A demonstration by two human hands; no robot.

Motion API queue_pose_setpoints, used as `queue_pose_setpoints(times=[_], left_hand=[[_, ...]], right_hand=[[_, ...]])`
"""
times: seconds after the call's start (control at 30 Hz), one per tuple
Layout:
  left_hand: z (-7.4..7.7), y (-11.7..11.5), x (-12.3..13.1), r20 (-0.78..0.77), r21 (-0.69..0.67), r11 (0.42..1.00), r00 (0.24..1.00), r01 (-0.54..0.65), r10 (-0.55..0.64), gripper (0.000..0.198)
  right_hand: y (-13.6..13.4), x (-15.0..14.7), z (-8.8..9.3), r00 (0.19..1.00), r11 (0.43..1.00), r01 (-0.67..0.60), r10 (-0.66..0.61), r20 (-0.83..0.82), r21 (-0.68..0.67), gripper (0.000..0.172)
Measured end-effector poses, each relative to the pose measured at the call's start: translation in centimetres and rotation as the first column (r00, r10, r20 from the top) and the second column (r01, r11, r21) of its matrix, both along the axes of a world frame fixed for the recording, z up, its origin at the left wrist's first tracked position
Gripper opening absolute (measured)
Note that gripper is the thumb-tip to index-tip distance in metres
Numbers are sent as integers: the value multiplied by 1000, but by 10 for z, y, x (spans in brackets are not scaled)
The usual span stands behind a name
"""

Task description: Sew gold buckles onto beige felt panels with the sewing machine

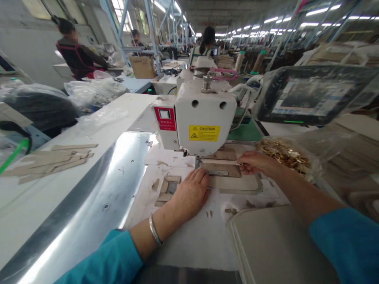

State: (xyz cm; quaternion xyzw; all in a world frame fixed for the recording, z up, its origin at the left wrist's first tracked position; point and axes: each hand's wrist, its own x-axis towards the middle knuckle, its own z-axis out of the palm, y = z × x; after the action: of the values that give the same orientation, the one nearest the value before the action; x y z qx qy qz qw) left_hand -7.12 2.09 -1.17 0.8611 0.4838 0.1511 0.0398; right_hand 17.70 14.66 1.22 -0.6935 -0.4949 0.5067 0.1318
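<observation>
A white sewing machine head (205, 114) with a yellow caution label stands in the middle. Beneath it lies a beige panel (237, 184) with a brown template plate (233, 170) on top. My left hand (191, 193) rests palm down at the left end of the plate, its fingers near the needle area and lying close together; whether anything is under the fingertips is hidden. At the plate's right end my right hand (256, 162) pinches the end of a narrow light strip (220, 161) that runs along the plate.
A stack of beige panels (275, 236) sits at the front right. Gold metal pieces (287, 156) in a plastic bag are beside my right forearm, below a control screen (314, 96). Loose strips (56, 157) lie at left; a small square frame (168, 189) is left of my hand.
</observation>
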Motion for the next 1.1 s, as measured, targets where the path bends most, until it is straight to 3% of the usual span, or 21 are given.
queue_pose_setpoints(times=[0.17,0.27,0.37,0.43,0.63,0.73,0.87,0.97,1.1], left_hand=[[21,-22,31,54,-166,985,998,49,-41,17],[28,-39,60,92,-256,953,986,160,-141,28],[27,-48,86,66,-230,952,979,203,-193,38],[24,-49,97,25,-190,962,981,195,-194,33],[24,-52,109,-26,-49,984,985,169,-170,11],[26,-54,112,-30,-35,986,986,162,-163,10],[30,-55,114,-26,-103,958,962,269,-273,12],[32,-56,116,-23,-107,930,934,351,-356,13],[27,-59,118,-20,-116,939,945,323,-327,13]], right_hand=[[-1,-2,3,1000,999,-27,27,-11,31,9],[-1,-4,4,999,998,-28,29,-22,53,11],[-1,-4,1,998,993,-52,49,32,108,14],[-2,-4,-1,990,984,-105,89,109,142,15],[-9,-1,10,893,907,-294,149,424,303,15],[-18,4,15,832,862,-382,164,529,333,14],[-25,10,11,906,892,-272,111,410,361,17],[-23,8,9,959,946,-161,82,272,282,16],[-22,-8,7,943,967,-179,116,313,182,20]])
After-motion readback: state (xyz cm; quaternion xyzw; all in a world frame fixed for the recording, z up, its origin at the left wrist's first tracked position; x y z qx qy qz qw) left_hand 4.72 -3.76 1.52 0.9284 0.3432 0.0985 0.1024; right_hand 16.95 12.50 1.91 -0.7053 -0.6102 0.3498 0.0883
